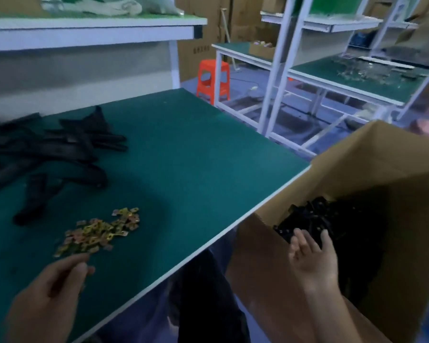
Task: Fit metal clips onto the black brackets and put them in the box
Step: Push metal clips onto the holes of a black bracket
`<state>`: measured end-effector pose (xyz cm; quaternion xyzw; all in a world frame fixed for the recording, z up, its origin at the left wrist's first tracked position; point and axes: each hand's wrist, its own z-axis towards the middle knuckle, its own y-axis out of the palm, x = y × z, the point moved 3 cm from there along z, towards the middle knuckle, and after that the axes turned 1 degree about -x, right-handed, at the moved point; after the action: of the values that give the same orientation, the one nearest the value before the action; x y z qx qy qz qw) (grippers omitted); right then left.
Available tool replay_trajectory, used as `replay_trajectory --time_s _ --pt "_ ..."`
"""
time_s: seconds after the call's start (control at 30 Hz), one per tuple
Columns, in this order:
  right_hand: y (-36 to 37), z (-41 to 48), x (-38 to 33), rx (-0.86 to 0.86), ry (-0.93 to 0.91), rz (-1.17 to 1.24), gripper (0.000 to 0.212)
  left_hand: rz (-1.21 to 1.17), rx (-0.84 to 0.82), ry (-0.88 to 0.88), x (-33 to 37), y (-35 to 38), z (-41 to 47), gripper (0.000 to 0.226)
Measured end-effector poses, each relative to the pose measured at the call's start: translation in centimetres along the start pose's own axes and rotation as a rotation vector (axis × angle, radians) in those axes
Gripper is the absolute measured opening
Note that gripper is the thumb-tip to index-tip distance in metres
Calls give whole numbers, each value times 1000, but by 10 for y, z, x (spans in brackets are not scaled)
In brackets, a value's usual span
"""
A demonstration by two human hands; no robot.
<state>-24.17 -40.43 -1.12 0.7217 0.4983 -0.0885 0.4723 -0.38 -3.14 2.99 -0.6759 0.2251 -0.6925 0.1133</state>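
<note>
right hand (312,258) is over the open box (357,169), fingers spread and loose, nothing in it that i can see. it hangs just above the boxed brackets (315,214), so my read is a drop-off. box stands off the right edge of the table (183,157), mouth tipped toward the person: short reach, no wall to lift over.

left hand (52,293) is at the near edge of the clip pile (102,231), fingers curled, thumb against forefinger. could be pinching a clip, too blurred to tell. my guess is it's staging the next clip while the other hand is at the box.

loose brackets (47,149) lie flat in a heap at the far left of the table, beyond the clips. long and thin. most long axes run left-right. one nearer bracket (32,201) runs near-to-far. the boxed ones are a jumble, axis unreadable.
</note>
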Motion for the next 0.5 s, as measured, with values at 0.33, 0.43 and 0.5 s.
replay_trajectory --time_s 0.33,0.43,0.5 --pt "233 -60 121 -833 -324 -953 14 33 349 -154 -39 -35 -6 30" --pt "295 -84 190 -1148 -368 -1291 12 81 359 -134 -36 -37 -5 34" --pt "321 -97 236 -1307 -357 -1450 16 86 349 -138 -35 -39 -6 36"
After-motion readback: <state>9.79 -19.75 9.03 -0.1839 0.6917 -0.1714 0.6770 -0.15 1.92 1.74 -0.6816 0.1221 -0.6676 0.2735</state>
